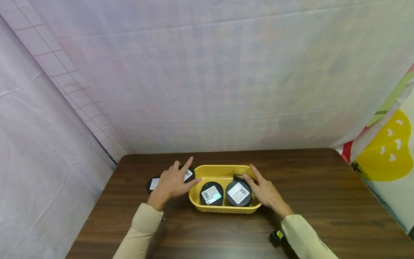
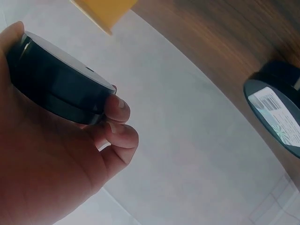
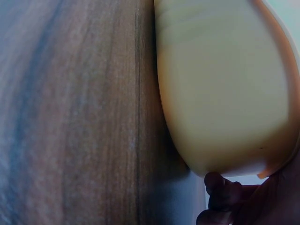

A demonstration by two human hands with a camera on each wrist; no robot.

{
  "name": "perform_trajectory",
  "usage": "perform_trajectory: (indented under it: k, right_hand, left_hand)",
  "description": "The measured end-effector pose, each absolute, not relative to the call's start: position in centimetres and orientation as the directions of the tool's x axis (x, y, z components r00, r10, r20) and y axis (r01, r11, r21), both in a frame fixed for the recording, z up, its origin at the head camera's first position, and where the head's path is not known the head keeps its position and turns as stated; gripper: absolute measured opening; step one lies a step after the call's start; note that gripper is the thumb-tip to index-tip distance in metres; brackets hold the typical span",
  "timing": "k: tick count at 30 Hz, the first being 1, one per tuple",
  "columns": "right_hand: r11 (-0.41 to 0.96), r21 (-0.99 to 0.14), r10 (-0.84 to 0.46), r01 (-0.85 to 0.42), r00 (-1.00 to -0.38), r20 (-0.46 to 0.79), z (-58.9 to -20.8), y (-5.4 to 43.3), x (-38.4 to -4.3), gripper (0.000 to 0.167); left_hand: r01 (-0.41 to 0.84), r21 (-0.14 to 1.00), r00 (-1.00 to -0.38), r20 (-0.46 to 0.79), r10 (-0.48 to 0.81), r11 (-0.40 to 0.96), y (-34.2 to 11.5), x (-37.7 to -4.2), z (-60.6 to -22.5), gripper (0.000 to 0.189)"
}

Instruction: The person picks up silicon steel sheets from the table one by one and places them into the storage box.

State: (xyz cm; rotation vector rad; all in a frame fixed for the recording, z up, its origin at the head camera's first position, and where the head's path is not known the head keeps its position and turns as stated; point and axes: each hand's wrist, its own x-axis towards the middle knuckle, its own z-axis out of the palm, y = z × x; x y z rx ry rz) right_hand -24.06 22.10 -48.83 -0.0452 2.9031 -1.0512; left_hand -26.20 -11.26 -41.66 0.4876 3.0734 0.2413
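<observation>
My left hand [image 1: 171, 183] grips a round, flat black container [image 2: 56, 77] by its side, thumb and fingers around it. In the head view this container is partly hidden behind the hand, just left of a yellow oblong tub [image 1: 211, 168]. A second black container with a white barcode label [image 2: 274, 112] stands on the table, partly covered by my left hand in the head view. Inside the tub sit two labelled black containers, one left [image 1: 211, 193] and one right [image 1: 238, 193]. My right hand [image 1: 266, 190] holds the tub's right end, thumb over the rim, fingers outside.
Behind the right container in the tub, a dark object [image 1: 238, 177] is partly hidden by the right thumb. A small black device [image 1: 276, 237] is beside the right sleeve. The brown wooden table [image 1: 310, 187] ends at a pale cloth backdrop [image 1: 226, 90].
</observation>
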Motion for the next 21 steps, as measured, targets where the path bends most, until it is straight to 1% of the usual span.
perform_trajectory:
  k: [9,14,21]
  right_hand:
    - [0.765,-0.644,-0.049,-0.015,-0.998,-0.034,-48.8,22.1,-24.1,0.083]
    - [0.767,-0.641,-0.051,-0.018,-0.998,-0.033,-48.8,22.0,-24.1,0.082]
    - [0.767,-0.642,-0.044,-0.013,-0.999,-0.032,-48.8,22.0,-24.0,0.082]
  left_hand:
    - [0.311,0.153,-0.949,-0.008,0.316,0.938,-10.1,-26.0,-41.7,0.087]
    - [0.337,0.168,-0.939,-0.013,0.344,0.926,-9.4,-26.0,-41.9,0.088]
    - [0.390,0.136,-0.919,-0.005,0.394,0.911,-8.3,-26.0,-42.3,0.090]
